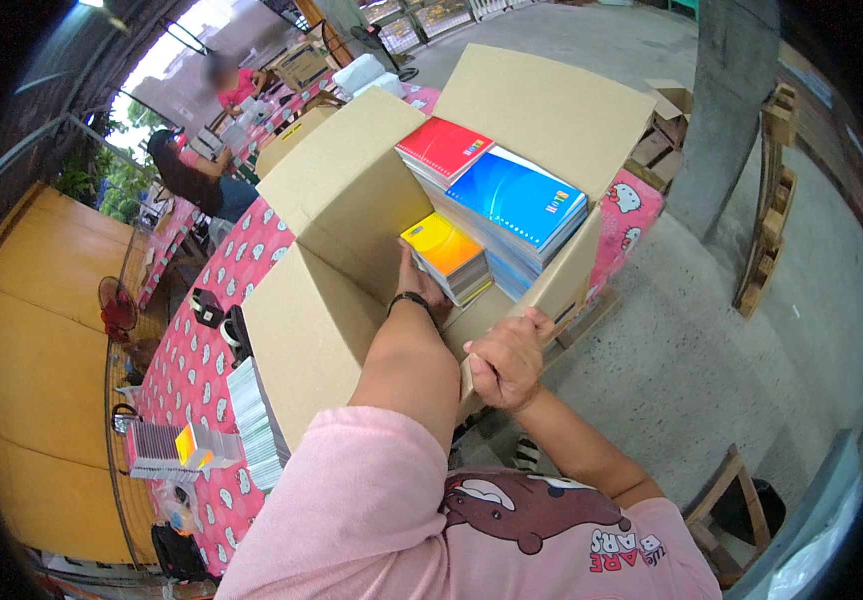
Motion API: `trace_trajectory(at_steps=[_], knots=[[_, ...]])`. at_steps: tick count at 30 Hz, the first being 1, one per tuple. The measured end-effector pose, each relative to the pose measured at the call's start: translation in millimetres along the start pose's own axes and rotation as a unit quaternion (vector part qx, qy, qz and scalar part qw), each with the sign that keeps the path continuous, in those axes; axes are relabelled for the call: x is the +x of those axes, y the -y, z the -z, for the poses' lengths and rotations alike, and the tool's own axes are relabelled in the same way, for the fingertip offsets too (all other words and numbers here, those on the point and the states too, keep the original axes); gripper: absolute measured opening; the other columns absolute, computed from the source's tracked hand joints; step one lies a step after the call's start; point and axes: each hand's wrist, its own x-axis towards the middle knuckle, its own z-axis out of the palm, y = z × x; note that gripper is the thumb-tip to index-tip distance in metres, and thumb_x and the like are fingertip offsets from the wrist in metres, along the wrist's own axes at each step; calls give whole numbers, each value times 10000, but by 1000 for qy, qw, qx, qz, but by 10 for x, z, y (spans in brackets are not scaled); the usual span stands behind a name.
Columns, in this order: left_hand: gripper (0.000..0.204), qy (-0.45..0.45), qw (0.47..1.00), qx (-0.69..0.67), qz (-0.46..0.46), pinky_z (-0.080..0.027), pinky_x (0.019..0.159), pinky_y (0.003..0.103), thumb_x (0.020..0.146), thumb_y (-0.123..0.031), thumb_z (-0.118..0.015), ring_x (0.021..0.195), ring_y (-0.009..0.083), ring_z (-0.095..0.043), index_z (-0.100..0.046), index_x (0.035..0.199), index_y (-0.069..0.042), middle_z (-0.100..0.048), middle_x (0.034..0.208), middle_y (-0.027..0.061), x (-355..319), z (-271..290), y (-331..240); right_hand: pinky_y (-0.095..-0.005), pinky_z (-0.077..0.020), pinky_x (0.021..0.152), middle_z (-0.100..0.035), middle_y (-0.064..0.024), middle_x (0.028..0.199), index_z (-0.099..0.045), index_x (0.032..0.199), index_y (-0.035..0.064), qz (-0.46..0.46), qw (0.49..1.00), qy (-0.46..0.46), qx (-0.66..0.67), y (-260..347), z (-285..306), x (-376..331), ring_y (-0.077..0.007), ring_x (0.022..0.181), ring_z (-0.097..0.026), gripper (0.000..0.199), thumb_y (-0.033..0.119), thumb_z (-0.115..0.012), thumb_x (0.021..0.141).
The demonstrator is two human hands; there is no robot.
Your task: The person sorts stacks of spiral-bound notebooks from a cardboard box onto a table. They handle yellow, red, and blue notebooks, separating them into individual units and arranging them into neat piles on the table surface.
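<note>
A large open cardboard box (326, 300) stands in front of me on the table. Inside it are a stack of blue notebooks (511, 200), a stack of red ones (443, 148) and a shorter stack of yellow notebooks (446, 250). My left hand (423, 283) reaches down into the box and grips the near left side of the yellow stack; its lower fingers are hidden. My right hand (508, 360) is closed over the box's near right edge, fingers curled round the cardboard.
The table wears a pink patterned cloth (191, 370). Left of the box lie a long row of notebooks (256, 425), more stacked notebooks (166, 447) and a black tape dispenser (238, 335). Two people sit at tables farther back. A concrete pillar (721, 120) and wooden pallet (766, 215) stand right.
</note>
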Motion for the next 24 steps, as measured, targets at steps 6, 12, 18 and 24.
trace_trajectory(at_steps=[6, 12, 18, 24], knots=[[733, -47, 985, 160, -34, -261, 931, 543, 636, -569, -576, 1132, 324, -425, -466, 1212, -129, -461, 1262, 109, 29, 17, 15, -370, -232, 920, -530, 4, 635, -576, 772, 126, 13, 1000, 0, 4, -3, -11, -7, -169, 660, -498, 69, 173, -535, 743], [713, -101, 979, 176, -7, -220, 895, 606, 619, -532, -573, 1157, 376, -363, -456, 1233, -191, -410, 1300, 138, -129, -219, 21, -373, -236, 917, -541, 0, 649, -575, 779, 124, 12, 1000, 20, -11, -28, 48, -7, -171, 678, -511, 78, 176, -526, 747], [751, -96, 973, 205, -37, -161, 946, 587, 617, -525, -599, 1182, 374, -329, -432, 1263, -180, -339, 1358, 141, 84, 26, -39, -365, -231, 920, -547, 1, 654, -578, 789, 120, 19, 999, 32, -7, -3, 76, -13, -172, 670, -514, 90, 182, -525, 751], [732, -150, 962, 230, 4, -232, 899, 577, 600, -520, -646, 1186, 347, -318, -457, 1228, -194, -339, 1349, 126, 37, -14, -85, -363, -227, 924, -548, 1, 653, -581, 793, 120, 18, 999, 35, -15, -40, 59, -15, -172, 671, -515, 95, 185, -524, 754]])
